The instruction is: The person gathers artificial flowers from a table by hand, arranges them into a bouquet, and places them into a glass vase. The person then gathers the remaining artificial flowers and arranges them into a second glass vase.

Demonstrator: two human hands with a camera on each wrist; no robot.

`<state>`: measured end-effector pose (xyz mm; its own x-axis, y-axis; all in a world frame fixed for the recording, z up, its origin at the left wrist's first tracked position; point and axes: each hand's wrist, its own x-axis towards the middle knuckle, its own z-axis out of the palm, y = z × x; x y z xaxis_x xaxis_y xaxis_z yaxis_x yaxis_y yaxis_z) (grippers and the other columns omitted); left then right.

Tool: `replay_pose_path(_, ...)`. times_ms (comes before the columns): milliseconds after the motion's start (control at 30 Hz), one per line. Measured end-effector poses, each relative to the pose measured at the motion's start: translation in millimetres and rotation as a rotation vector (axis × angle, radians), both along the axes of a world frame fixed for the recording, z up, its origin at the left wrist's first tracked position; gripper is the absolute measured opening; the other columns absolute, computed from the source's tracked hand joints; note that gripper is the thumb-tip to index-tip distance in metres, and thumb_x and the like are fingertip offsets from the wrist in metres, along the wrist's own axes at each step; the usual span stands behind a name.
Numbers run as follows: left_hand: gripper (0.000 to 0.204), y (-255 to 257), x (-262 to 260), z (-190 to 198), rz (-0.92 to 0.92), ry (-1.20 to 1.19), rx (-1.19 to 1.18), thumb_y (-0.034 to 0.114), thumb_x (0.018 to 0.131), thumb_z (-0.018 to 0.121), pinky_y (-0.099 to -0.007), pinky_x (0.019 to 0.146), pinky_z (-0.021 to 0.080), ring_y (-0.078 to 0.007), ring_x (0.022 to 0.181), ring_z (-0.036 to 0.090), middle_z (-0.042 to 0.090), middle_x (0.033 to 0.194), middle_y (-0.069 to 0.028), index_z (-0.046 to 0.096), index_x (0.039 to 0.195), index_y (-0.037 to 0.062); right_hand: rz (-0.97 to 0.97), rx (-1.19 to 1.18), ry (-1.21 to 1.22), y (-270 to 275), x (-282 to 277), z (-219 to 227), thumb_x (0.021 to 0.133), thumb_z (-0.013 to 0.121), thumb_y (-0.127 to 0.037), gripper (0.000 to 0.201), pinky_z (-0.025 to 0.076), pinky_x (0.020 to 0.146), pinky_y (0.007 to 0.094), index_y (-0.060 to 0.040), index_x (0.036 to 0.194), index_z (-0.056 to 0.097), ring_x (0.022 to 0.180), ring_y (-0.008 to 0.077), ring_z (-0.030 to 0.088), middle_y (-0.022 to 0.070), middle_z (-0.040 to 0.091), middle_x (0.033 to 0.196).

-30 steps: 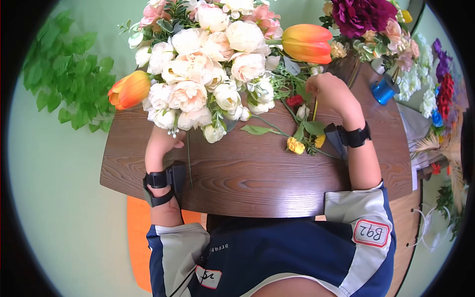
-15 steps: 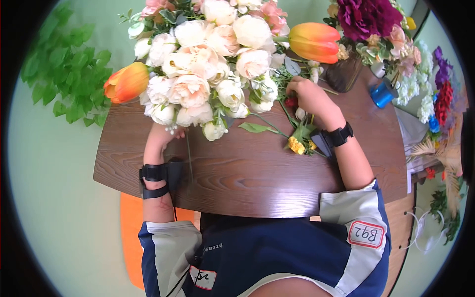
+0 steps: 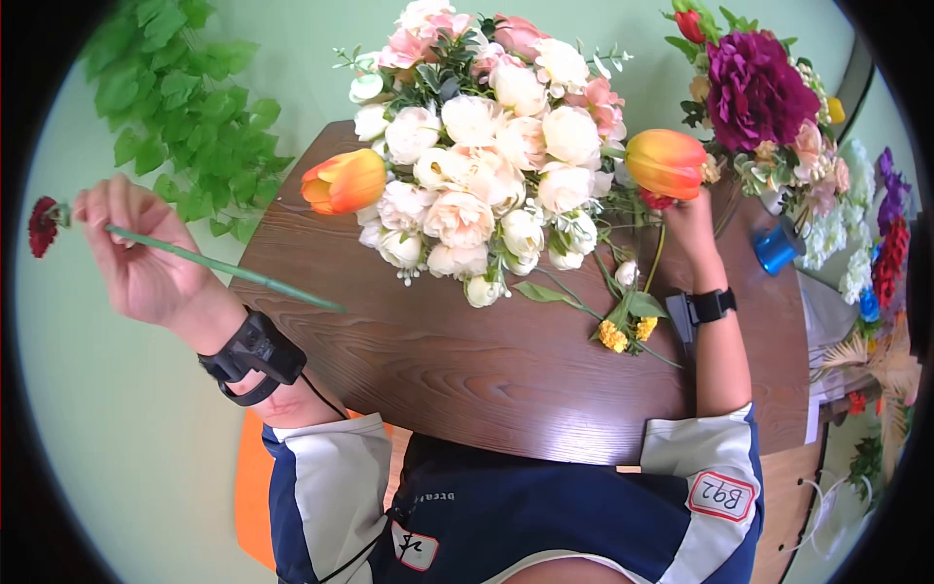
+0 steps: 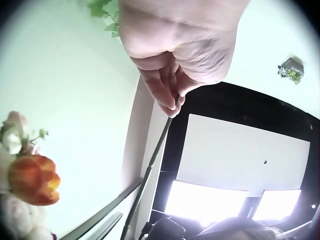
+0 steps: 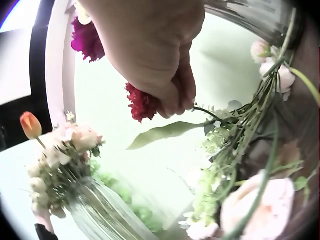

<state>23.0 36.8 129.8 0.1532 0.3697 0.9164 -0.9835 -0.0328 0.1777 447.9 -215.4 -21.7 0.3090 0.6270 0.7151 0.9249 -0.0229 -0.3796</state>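
Left hand (image 3: pixel 144 256): I pinched a green stem (image 3: pixel 226 268) between thumb and fingertips, out past the left edge of the surface (image 3: pixel 448 355).
Dark red flower (image 3: pixel 42 227): It topped that stem just beyond my fingers, while the stem's bare end pointed back over the surface.
Change: Half a second earlier this hand was low at the front of the bouquet (image 3: pixel 472 185), partly hidden by it; it had since swung out to the left, into plain sight.
Meaning: The dark red flower was well apart from the other blooms, so I judged it free to handle by itself.
Right hand (image 5: pixel 155 55): My fingertips pinched together on a thin stem (image 5: pixel 202 111), partly screened in the head view by a tulip (image 3: pixel 664 164).
Red flower (image 5: pixel 141 102): It sat right against those curled fingers; whether it belonged to the pinched stem, I could not tell.
Bouquet: Pale blooms stood in a glass vase (image 5: pixel 107 207) between two orange tulips.
Nearby: Yellow flowers (image 3: pixel 613 337) lay on the surface by my right wrist.
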Motion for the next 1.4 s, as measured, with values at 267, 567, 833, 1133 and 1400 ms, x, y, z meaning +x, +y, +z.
replay_pose_path(267,0.013,-40,34,4,0.519,-0.095,0.225,0.004,0.087,0.05,-0.0257,0.073,0.041,-0.0171,0.08,0.048,0.053,0.084,-0.0104,0.051,0.099,-0.0025,0.043,0.623,0.177,-35,-64,77,0.087,0.049,0.001,0.019,0.045,0.063,0.0208,0.0047,0.103,0.059,0.073,0.0096,0.056,0.01,0.063,0.094)
replay_pose_path(567,0.012,-47,71,-13,0.701,-0.118,0.197,0.008,0.091,0.047,-0.0265,0.075,0.043,-0.0165,0.08,0.05,0.054,0.084,-0.0102,0.051,0.098,-0.001,0.0,0.456,0.241,-44,-64,82,0.088,0.045,0.001,0.022,0.041,0.052,0.0178,0.0019,0.105,0.059,0.058,0.0056,0.053,0.0062,0.064,0.08)
replay_pose_path(833,0.009,-43,60,-13,0.709,-0.151,0.147,0.005,0.091,0.046,-0.0257,0.078,0.041,-0.015,0.082,0.046,0.052,0.086,-0.0064,0.053,0.096,0.0035,-0.054,-0.032,0.266,-18,-53,61,0.082,0.053,-0.004,0.011,0.041,0.048,0.0208,0.0031,0.082,0.061,0.054,0.0071,0.055,0.0048,0.061,0.065)
replay_pose_path(1133,0.009,-41,63,-13,0.782,-0.149,0.033,0.005,0.091,0.046,-0.0263,0.079,0.039,-0.017,0.083,0.047,0.051,0.088,-0.0081,0.051,0.096,0.0001,-0.05,0.535,0.348,-26,-62,73,0.091,0.05,-0.014,0.019,0.036,0.046,0.0157,-0.0001,0.095,0.062,0.051,0.0041,0.051,0.0008,0.06,0.071)
replay_pose_path(1400,0.011,-39,73,-21,0.734,0.083,0.05,0.005,0.091,0.045,-0.0252,0.078,0.038,-0.016,0.084,0.047,0.052,0.088,-0.01,0.051,0.096,-0.0024,-0.053,1.106,0.276,-57,-70,104,0.093,0.047,-0.021,0.021,0.035,0.041,0.0198,-0.0021,0.094,0.055,0.045,0.0088,0.049,0.0083,0.059,0.07)
